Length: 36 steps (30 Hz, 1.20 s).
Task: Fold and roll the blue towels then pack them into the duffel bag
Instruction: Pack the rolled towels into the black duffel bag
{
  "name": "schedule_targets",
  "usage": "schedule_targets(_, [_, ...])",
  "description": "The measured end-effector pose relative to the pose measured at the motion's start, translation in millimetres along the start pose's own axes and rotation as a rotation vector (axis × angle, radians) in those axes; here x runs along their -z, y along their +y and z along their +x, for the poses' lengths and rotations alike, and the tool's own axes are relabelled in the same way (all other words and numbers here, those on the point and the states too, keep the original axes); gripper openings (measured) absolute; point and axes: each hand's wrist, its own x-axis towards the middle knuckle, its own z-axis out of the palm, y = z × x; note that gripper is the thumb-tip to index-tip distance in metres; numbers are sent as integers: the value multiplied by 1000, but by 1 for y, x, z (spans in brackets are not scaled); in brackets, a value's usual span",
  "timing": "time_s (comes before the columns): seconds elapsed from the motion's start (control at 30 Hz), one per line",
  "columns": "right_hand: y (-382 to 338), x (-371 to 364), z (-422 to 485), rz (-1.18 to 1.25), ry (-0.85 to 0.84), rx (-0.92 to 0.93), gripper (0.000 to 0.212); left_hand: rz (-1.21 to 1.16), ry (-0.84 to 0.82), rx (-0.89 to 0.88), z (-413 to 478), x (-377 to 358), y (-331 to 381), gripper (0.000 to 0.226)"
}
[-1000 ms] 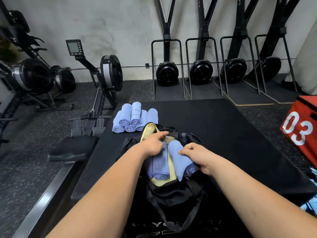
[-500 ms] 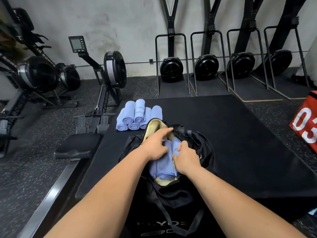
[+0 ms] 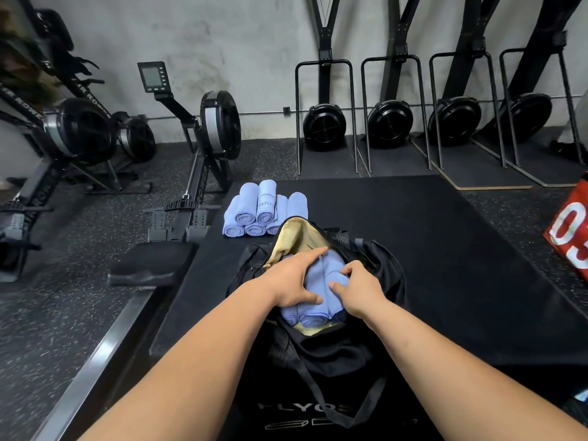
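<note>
A black duffel bag (image 3: 334, 354) with a tan lining lies open on the black mat (image 3: 445, 249) in front of me. Rolled blue towels (image 3: 313, 315) lie side by side inside it. My left hand (image 3: 294, 281) rests flat on the left rolls, index finger stretched toward the far end of the bag. My right hand (image 3: 361, 288) curls its fingers and thumb round the rightmost blue towel (image 3: 331, 272), down in the bag's opening. Several more rolled blue towels (image 3: 254, 214) are stacked on the mat beyond the bag, to the left.
A rowing machine (image 3: 206, 148) with its seat (image 3: 152, 262) and rail runs along the mat's left edge. More rowers stand upright against the far wall. A red box (image 3: 569, 230) marked 03 sits at the right edge.
My right hand carried the blue towel from the bag's right rim leftward and down into the bag, beside the other rolls. My left hand stayed on the left rolls.
</note>
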Motion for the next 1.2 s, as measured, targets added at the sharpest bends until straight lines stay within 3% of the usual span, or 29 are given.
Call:
schedule_targets(0.13, [7,3,-3,78,-32,-30,37,53,-29,12,-1,1,-1,119])
schedule_targets(0.5, [7,24,-3,-177,-72,116,27,178,-99,32,-1,-11,7,106])
schedule_targets(0.6, [-8,39,3,-237,69,164,31,139,23,-39,-4,1,12,95])
schedule_targets(0.7, [-29,55,16,-155,207,171,36,34,256,-92,-6,25,18,67])
schedule_targets(0.87, [-58,65,43,-56,233,243,27,31,550,-16,-2,51,12,39])
schedule_targets(1.07, [-88,50,90,-30,102,311,3,-12,607,174,21,61,-15,49])
schedule_targets(1.2, [-102,33,128,-43,44,315,14,-117,514,222,41,59,-39,56])
